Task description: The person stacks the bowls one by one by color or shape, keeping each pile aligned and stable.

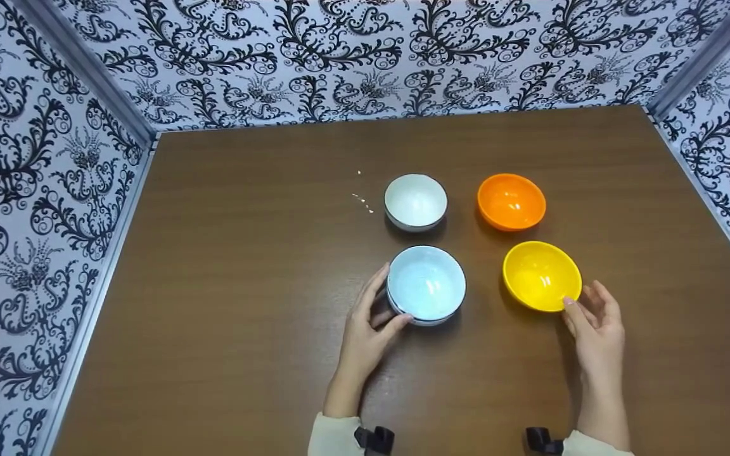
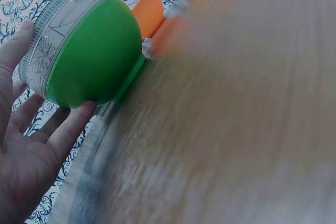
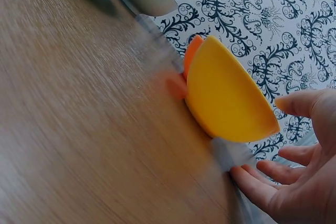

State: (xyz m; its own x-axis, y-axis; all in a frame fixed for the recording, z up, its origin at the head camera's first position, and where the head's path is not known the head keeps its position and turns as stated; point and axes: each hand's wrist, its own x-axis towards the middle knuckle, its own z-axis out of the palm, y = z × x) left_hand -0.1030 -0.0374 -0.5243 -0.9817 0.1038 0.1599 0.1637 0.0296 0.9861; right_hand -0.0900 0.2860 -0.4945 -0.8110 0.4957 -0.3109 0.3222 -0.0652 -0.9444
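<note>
A bowl stack stands at the middle of the table, with a pale blue inside showing on top. From the side, striped and floral bands sit above a green bowl. My left hand grips the stack from the left, thumb at the rim and fingers round the side. To the right, a yellow bowl rests upright on the table. My right hand is beside it, thumb tip at its rim and other fingers spread below, apart from its wall.
Behind the stack stands a white bowl. An orange bowl is behind the yellow one. Small white flecks mark the brown table. Patterned panels border the table at the back and both sides.
</note>
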